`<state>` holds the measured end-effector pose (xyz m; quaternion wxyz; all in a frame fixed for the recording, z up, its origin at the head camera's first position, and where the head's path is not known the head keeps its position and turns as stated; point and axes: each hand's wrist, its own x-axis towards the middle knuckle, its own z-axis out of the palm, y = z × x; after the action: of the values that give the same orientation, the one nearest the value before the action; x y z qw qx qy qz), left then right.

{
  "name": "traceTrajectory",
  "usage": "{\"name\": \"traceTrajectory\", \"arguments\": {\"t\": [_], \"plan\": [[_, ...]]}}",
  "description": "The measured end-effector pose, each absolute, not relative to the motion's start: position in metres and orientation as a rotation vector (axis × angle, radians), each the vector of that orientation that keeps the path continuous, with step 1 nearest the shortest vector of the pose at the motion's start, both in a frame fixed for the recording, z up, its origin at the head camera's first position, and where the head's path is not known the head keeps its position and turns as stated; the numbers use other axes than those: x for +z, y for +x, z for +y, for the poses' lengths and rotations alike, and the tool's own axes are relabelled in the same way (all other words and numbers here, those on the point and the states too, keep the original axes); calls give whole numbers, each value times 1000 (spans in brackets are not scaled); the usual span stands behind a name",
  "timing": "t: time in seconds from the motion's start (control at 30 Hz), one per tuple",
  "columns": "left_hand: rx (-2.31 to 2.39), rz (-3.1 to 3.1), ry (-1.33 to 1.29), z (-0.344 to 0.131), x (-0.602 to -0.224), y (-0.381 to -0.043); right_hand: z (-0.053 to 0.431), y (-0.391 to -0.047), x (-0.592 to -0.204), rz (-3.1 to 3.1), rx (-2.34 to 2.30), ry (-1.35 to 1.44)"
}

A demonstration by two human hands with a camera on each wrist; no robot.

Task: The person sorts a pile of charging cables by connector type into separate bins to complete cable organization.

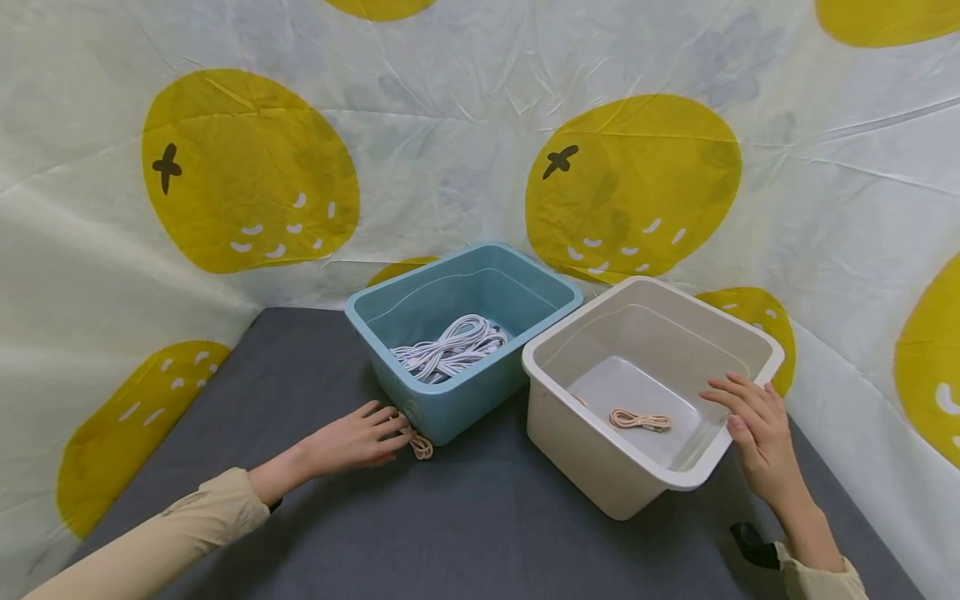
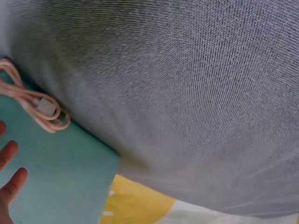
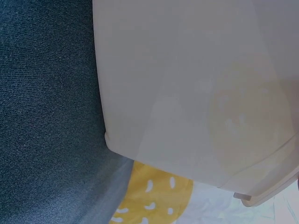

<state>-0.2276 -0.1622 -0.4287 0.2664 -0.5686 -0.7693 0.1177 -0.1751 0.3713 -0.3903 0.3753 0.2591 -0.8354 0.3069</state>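
Observation:
A bundled pale pink cable [image 1: 422, 447] with a light connector lies against the near corner of the blue-green bin [image 1: 462, 410]. My left hand [image 1: 367, 435] reaches to this bundle, its fingers loosely extended and overlapping it in the head view. In the left wrist view, spread fingertips [image 2: 8, 151] show close by the cable [image 2: 44, 107]. At the right, my right hand [image 1: 765, 437] rests on the rim of the beige bin [image 1: 592, 454], fingers extending over the inside. Another bundled pink cable [image 1: 640, 420] lies on that bin's floor.
Several bundled white cables [image 1: 453, 346] fill part of the blue-green bin. The two bins stand side by side on a dark grey cloth-covered table [image 1: 450, 542]. Behind hangs a white curtain [image 1: 442, 183] with yellow fruit shapes.

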Motion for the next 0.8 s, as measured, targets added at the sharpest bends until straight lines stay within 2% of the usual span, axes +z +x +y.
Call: {"name": "traceTrajectory", "arguments": {"t": [0.8], "plan": [[291,-2139,-1597,-161,-448,-242,371,-175,-389,-2144,764,665]]}}
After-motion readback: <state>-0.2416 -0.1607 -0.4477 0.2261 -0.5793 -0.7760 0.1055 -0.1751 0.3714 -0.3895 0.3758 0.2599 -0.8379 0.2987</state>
